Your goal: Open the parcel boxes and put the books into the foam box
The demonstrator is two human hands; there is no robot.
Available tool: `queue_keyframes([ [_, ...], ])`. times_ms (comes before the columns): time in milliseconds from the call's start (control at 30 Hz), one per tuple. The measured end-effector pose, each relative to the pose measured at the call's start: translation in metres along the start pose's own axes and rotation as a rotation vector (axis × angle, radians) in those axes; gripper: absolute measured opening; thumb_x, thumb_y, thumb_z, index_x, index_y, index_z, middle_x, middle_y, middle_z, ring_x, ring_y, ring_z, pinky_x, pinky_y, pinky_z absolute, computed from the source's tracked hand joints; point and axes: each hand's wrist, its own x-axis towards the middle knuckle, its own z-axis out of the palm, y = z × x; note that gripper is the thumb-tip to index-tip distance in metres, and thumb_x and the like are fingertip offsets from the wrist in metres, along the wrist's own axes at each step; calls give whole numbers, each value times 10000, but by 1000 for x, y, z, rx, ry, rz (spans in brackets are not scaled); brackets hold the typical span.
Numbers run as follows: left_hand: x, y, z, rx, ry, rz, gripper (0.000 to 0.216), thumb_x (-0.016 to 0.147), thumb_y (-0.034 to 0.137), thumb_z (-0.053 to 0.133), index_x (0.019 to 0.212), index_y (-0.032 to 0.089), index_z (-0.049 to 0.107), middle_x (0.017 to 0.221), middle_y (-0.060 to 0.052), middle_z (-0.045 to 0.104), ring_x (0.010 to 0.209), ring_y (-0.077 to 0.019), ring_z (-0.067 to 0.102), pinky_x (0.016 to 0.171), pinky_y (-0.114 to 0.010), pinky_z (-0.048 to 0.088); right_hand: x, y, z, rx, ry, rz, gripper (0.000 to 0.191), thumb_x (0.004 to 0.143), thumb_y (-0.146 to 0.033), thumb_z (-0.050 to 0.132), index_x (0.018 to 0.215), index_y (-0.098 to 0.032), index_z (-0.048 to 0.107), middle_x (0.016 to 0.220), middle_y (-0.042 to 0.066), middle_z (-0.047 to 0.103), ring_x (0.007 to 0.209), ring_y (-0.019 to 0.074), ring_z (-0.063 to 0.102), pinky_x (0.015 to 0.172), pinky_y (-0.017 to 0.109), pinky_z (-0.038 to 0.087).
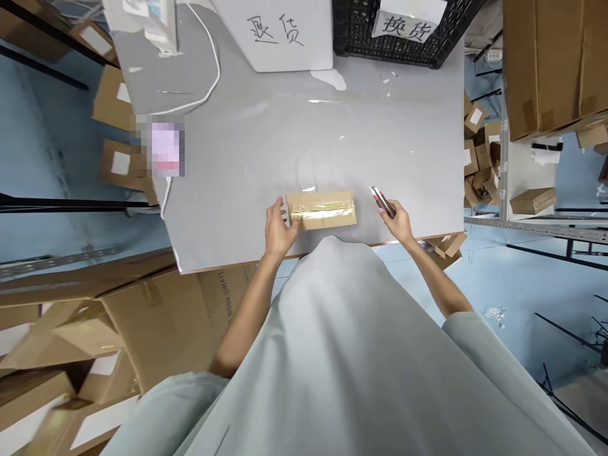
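A small brown cardboard box [327, 209], sealed with clear tape along its top, lies near the front edge of the grey table [247, 164]. My left hand [278, 229] grips the box's left end, fingers curled round it. To the right of the box, my right hand [398, 221] is closed round a slim red and silver utility knife [382, 202]. The knife points up and left, a short way off the box's right end and not touching it.
A white bin [285, 35] and a black crate [403, 31], each with a handwritten label, stand at the table's far edge. A white cable [209, 82] runs across the table's left part. Cardboard boxes pile on the floor at left [142, 316] and on shelves at right [551, 63].
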Motion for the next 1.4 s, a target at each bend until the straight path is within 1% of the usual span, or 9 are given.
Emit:
queue_keyframes([
  [100,12,10,0,30,11,-6,794,948,436,737,1672,218,492,1568,-207,584,1377,-356,655,1181,-537,574,13,6,42,485,-23,243,514,910,-692,758,1123,-248,610,966,27,789,671,168,714,543,274,565],
  [200,22,31,3,127,-29,114,882,893,496,831,1655,191,508,1673,-242,508,1600,-434,467,1320,-613,412,23,-1,76,737,-56,330,519,839,-592,883,1084,-260,568,1059,37,817,772,163,784,572,245,604],
  [333,26,71,31,291,-339,388,1185,700,510,1008,1690,175,451,1811,-262,341,1731,-523,190,1382,-724,181,27,-8,94,887,-25,378,442,887,-491,880,1071,-260,551,1030,24,821,795,151,797,635,251,646],
  [567,33,110,70,410,-462,477,1298,583,232,992,1708,40,374,1672,-344,470,1584,-571,414,1365,-679,256,10,0,91,895,27,399,459,904,-557,853,1085,-258,555,975,5,801,733,140,767,637,256,637],
  [833,22,91,27,-8,-291,462,1329,622,507,1068,1688,228,325,1660,-218,458,1565,-452,487,1313,-608,450,-30,-39,51,702,158,-3,552,1011,-697,700,1337,-266,591,1191,74,809,869,192,784,801,337,654],
  [1033,2,59,30,-212,-307,316,1422,605,714,1042,1700,224,278,1701,-254,394,1587,-436,470,1295,-605,483,-36,-72,54,421,12,-184,516,1076,-665,606,1388,-257,658,1198,74,829,961,253,812,967,423,657],
  [1133,-5,50,18,-247,-318,251,1375,583,755,1031,1689,249,392,1699,-233,437,1576,-437,495,1262,-593,516,-39,-77,64,321,-61,-209,534,1094,-656,566,1422,-244,659,1191,78,838,1000,263,815,984,427,658],
  [1233,-4,44,0,-369,-312,111,1008,790,821,867,1578,248,606,1635,-205,557,1411,-371,670,1144,-519,607,-45,-79,71,248,-104,-210,546,1098,-647,556,1439,-233,658,1217,88,836,1069,270,817,1008,423,655],
  [1400,10,37,-14,-568,-249,-4,731,847,812,820,1232,191,844,1282,-162,815,1139,-305,800,1106,-487,629,-52,-90,69,126,-136,-233,530,1110,-587,549,1456,-201,662,1288,120,831,1164,292,812,1047,434,650],
])
